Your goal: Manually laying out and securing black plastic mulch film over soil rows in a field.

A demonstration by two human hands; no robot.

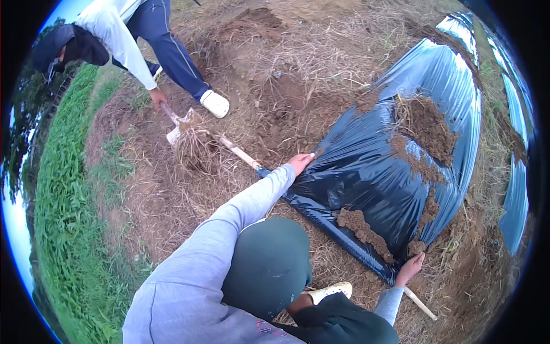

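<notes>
A sheet of black plastic film [372, 172] is stretched over the ground in front of me, running out to the far right. Its near end is wound on a roll [344, 235] around a wooden pole [421, 304], which sticks out at both ends. My left hand [301, 163] is closed on the film's left edge, near that end of the roll. At the right end of the roll, my right hand [410, 268] grips the film's other edge, its fingers partly hidden. Clods of soil [364, 232] lie on the film between my hands, with a larger soil heap [427, 129] farther out.
At the upper left, another person [120, 46] bends over with a shovel [175, 123] beside a clump of dry roots [195, 149]. Green plants [69, 229] grow along the left. More film-covered rows [515, 178] run along the right. Dry straw litters the soil.
</notes>
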